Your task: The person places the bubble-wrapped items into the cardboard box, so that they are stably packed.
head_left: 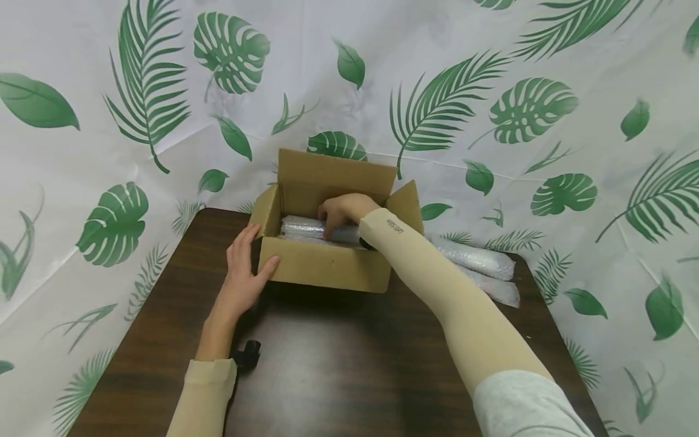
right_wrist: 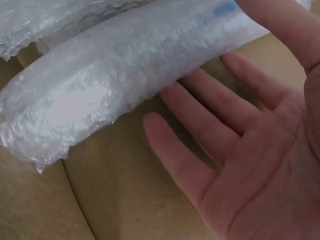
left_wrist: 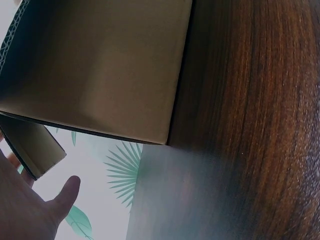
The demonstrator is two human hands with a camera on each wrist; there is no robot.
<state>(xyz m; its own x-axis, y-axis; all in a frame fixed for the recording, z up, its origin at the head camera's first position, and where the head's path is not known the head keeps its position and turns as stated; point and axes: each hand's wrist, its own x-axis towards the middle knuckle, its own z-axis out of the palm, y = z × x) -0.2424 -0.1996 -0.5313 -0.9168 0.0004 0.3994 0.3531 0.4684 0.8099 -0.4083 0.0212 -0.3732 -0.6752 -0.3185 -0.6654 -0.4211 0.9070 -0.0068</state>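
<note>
Slippage could threaten the bubble-wrapped roll (right_wrist: 125, 70) inside the carton (head_left: 322, 267), because the right hand (right_wrist: 250, 150), fingers spread, seems merely to touch it (contact is part-hidden), while the uncurled left hand (head_left: 243, 273) rests against the carton.

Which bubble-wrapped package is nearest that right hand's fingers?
Inside the cardboard box, the bubble-wrapped package showing a blue patch beside the thumb: the fingers reach its edge, while other bubble wrap lies farther off.
</note>
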